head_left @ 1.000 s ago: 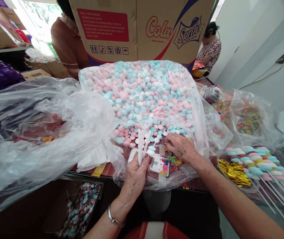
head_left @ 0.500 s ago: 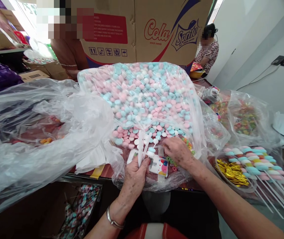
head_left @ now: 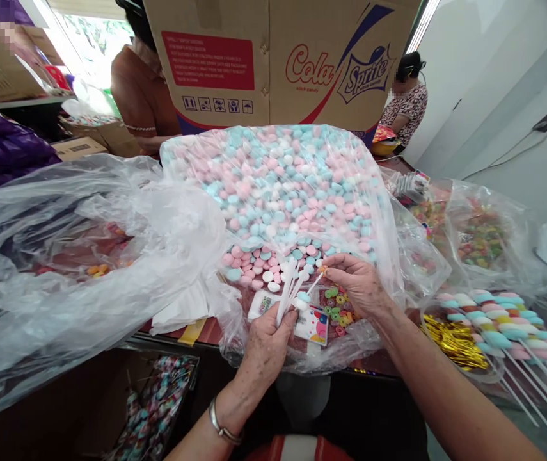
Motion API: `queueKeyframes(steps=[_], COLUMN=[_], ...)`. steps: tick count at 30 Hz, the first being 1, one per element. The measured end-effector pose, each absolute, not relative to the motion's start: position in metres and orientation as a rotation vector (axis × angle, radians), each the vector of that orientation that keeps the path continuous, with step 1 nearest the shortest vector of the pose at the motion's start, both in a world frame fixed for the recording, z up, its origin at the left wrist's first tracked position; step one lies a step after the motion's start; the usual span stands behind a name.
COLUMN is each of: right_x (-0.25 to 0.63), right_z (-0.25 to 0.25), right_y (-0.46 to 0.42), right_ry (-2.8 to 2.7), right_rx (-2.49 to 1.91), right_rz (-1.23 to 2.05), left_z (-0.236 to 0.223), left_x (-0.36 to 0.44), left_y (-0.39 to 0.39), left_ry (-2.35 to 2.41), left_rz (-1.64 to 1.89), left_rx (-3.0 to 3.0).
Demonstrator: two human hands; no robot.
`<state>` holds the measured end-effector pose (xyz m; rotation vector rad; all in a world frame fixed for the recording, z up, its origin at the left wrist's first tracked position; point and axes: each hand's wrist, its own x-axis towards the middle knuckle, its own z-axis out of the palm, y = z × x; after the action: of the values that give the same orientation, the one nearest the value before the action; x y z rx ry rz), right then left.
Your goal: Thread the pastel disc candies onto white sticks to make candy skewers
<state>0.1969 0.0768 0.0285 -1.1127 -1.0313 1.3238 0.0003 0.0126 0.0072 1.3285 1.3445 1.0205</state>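
Observation:
My left hand (head_left: 269,339) is closed round a bundle of white sticks (head_left: 286,288). One stick leans right and carries blue and white candy discs (head_left: 303,299). At that stick's tip, my right hand (head_left: 357,283) pinches a small orange gummy ring (head_left: 322,270) between thumb and fingertips; whether the tip has passed through it is too small to tell. Below the right hand lie loose coloured gummy rings (head_left: 336,307). A printed card (head_left: 315,325) is partly hidden behind the left hand. Beyond both hands, pink, blue and white candies (head_left: 254,259) spill from a large clear bag (head_left: 292,173).
Crumpled clear plastic (head_left: 172,237) covers the left side. On the right are gold twist ties (head_left: 453,342) and finished candy sticks (head_left: 503,317). A box of wrapped candy (head_left: 158,403) stands below the table edge. Behind stands a large carton (head_left: 273,64), with co-workers on either side.
My right hand has lifted from the gummy rings with an orange one and come to the tip of the candy stick. The left hand keeps its sticks, now tilted further right.

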Motion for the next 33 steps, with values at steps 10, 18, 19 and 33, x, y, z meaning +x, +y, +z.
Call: queueKeyframes(steps=[10, 18, 19, 33], right_x=[0.199, 0.197, 0.197, 0.203], right_z=[0.03, 0.028, 0.028, 0.024], right_y=[0.073, 0.072, 0.071, 0.062], right_ry=[-0.975, -0.984, -1.015, -1.598], right_rx=[-1.089, -1.085, -1.092, -1.192], right_rz=[1.35, 1.349, 1.328, 0.792], left_z=[0.002, 0.002, 0.003, 0.001], left_x=[-0.001, -0.002, -0.001, -0.001], left_y=[0.012, 0.011, 0.012, 0.012], left_ry=[1.332, 1.332, 1.335, 1.313], left_rz=[0.996, 0.987, 0.985, 0.986], left_rx=[1.362, 1.386, 1.387, 1.336])
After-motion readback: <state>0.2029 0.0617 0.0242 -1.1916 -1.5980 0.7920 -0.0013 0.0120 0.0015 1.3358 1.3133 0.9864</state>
